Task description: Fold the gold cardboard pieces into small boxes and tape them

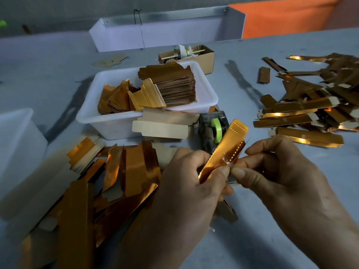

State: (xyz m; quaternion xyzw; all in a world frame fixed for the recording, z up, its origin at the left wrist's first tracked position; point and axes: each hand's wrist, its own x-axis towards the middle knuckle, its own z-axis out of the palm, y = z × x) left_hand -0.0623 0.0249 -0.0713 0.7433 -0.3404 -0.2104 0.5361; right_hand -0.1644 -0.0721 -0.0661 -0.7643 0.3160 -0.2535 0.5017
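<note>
While 2 hands [229,183] pinch gold cardboard piece [223,150], tape dispenser [212,129] behind.

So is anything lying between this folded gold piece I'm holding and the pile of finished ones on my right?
Nothing visible does. The folded gold piece is held in the left hand and right hand; bare table separates it from the pile.

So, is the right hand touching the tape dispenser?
Apart. The head view shows the right hand pinching clear tape at the gold box piece, with the tape dispenser behind it, untouched.
</note>
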